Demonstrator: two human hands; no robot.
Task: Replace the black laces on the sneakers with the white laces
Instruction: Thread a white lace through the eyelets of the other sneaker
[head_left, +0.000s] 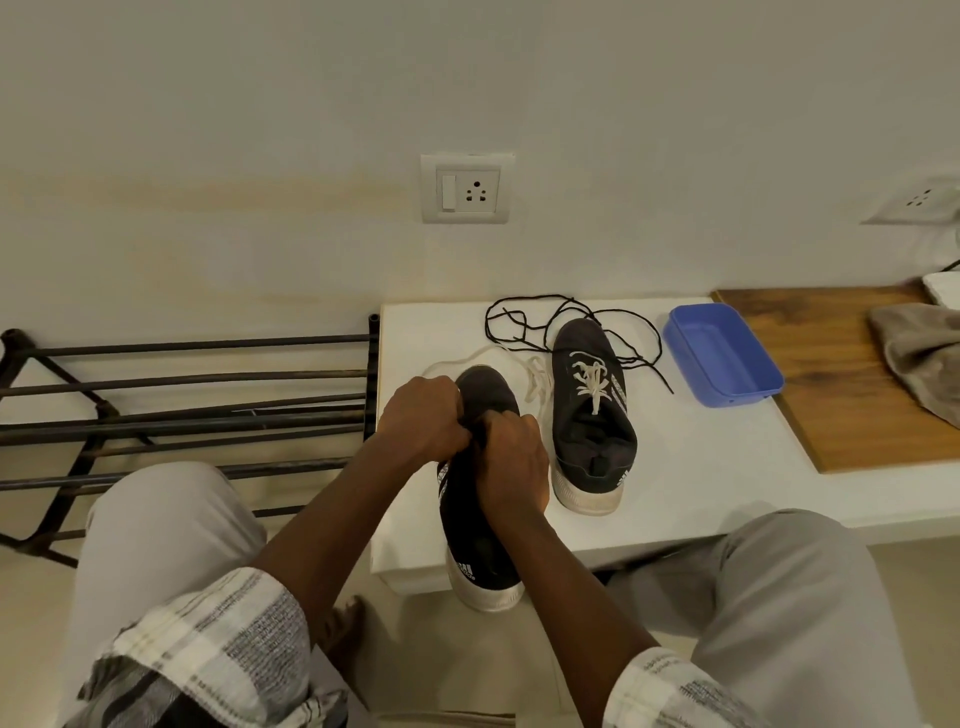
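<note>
Two black sneakers with white soles lie on a white table (701, 467). The near sneaker (480, 535) hangs with its heel over the table's front edge. My left hand (423, 421) and my right hand (511, 462) meet over its eyelet area with curled fingers; what they pinch is hidden. A white lace (535, 387) trails from under my hands toward the back. The far sneaker (592, 421) stands to the right, laced in white. A loose black lace (524, 322) lies tangled behind and around its toe.
A blue plastic tray (722, 353) sits at the table's right, next to a wooden board (841, 395) with a grey cloth (919, 353). A dark metal shoe rack (182, 415) stands left of the table. My knees (171, 525) flank the table's front.
</note>
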